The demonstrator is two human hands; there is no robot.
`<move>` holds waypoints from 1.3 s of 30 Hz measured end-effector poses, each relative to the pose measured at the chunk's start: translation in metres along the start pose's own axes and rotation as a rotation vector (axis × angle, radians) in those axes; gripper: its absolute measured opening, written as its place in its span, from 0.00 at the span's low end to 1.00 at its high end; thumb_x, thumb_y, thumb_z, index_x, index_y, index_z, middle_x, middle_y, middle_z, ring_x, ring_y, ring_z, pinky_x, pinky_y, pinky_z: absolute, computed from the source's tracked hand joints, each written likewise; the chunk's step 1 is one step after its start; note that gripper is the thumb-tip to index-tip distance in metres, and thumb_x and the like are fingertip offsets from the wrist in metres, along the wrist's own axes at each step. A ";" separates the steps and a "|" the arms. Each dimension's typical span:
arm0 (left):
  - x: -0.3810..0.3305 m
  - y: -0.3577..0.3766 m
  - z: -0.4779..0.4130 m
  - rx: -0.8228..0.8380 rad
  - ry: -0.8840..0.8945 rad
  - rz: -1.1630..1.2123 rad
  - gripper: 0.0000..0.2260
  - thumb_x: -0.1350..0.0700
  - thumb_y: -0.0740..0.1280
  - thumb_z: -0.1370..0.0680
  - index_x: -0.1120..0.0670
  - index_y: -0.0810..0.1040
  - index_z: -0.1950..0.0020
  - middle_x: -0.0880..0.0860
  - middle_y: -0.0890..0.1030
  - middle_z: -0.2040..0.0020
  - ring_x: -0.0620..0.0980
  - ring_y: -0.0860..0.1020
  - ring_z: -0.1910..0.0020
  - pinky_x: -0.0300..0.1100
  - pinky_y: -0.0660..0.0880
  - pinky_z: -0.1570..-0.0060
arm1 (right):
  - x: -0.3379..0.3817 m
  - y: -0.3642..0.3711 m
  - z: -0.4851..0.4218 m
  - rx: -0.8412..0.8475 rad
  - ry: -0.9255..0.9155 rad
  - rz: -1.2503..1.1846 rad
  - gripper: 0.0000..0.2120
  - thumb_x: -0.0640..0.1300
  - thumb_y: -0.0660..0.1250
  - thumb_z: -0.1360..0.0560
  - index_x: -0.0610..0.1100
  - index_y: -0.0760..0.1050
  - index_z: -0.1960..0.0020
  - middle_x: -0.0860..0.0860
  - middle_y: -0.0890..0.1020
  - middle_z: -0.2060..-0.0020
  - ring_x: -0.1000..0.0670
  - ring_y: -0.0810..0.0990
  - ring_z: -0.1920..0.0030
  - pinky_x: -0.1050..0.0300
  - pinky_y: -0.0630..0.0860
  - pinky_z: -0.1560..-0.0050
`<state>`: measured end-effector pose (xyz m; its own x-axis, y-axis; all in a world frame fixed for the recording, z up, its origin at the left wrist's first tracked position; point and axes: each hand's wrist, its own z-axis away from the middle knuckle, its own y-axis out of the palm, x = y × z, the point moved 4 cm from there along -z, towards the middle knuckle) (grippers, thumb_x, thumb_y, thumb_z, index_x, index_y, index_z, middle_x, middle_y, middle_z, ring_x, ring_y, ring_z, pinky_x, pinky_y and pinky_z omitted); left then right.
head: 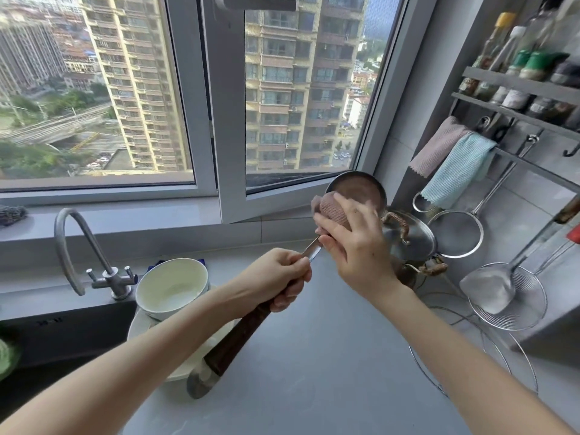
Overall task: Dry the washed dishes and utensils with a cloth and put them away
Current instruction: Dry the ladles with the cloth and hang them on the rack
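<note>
Ladle [354,189]: you hold it up over the desk [314,356]. Its steel cup is tipped toward you near the window frame, and the long wooden handle slants down and left past the white bowl [171,285].
Hands: your left hand [279,277] is clenched round the top of the handle, where the wood meets the steel shank. Your right hand [357,246] grasps the cloth, fingers curled over it and pressing it to the cup.
Cloth [332,211]: pinkish and ribbed, bunched into a wad against the cup's near, lower-left rim.
Step in hand: drying the cup, as I read it.
Doing it well: keep your left grip firm so the handle cannot twist. Work the wad round the inside, over the rim and across the back, then down the shank to the wood. The steel pot lid [408,237] stands just behind your right hand, so keep your strokes short.
Hidden: the back of the cup, and the rim under the cloth and your fingers. Whether any water remains cannot be told. Your left hand covers part of the handle, and the handle's far end is blurred.
</note>
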<state>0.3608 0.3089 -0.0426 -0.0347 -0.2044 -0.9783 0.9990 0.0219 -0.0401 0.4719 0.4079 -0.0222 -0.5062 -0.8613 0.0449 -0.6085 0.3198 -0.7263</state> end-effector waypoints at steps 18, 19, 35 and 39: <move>-0.001 -0.001 -0.004 0.219 -0.150 0.207 0.13 0.59 0.54 0.17 0.57 0.68 0.61 0.48 0.64 0.80 0.41 0.60 0.85 0.27 0.57 0.84 | -0.003 -0.003 -0.001 0.164 -0.398 0.134 0.12 0.41 0.70 0.33 0.43 0.80 0.49 0.38 0.79 0.45 0.36 0.77 0.54 0.38 0.76 0.50; -0.002 0.003 -0.004 0.243 -0.160 0.225 0.12 0.58 0.54 0.18 0.58 0.68 0.60 0.48 0.65 0.79 0.40 0.61 0.85 0.28 0.58 0.84 | -0.004 -0.005 -0.004 0.127 -0.409 0.127 0.07 0.38 0.69 0.31 0.42 0.80 0.52 0.38 0.80 0.49 0.37 0.77 0.58 0.42 0.76 0.56; 0.007 -0.010 0.025 -0.024 -0.224 -0.148 0.16 0.46 0.57 0.19 0.57 0.71 0.58 0.50 0.62 0.74 0.45 0.57 0.81 0.33 0.51 0.80 | 0.020 0.013 0.026 0.017 -0.376 0.014 0.25 0.30 0.71 0.31 0.43 0.68 0.38 0.40 0.79 0.45 0.39 0.77 0.56 0.44 0.75 0.53; 0.009 -0.017 0.027 -0.067 -0.191 -0.210 0.14 0.49 0.58 0.19 0.57 0.71 0.58 0.50 0.63 0.74 0.45 0.57 0.80 0.32 0.52 0.79 | 0.000 0.020 0.026 0.041 -0.360 -0.002 0.20 0.33 0.70 0.28 0.44 0.71 0.38 0.44 0.80 0.47 0.42 0.76 0.58 0.46 0.76 0.54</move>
<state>0.3446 0.2803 -0.0448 -0.2281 -0.3921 -0.8912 0.9660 0.0230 -0.2574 0.4751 0.4040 -0.0544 -0.2534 -0.9480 -0.1926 -0.5803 0.3083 -0.7538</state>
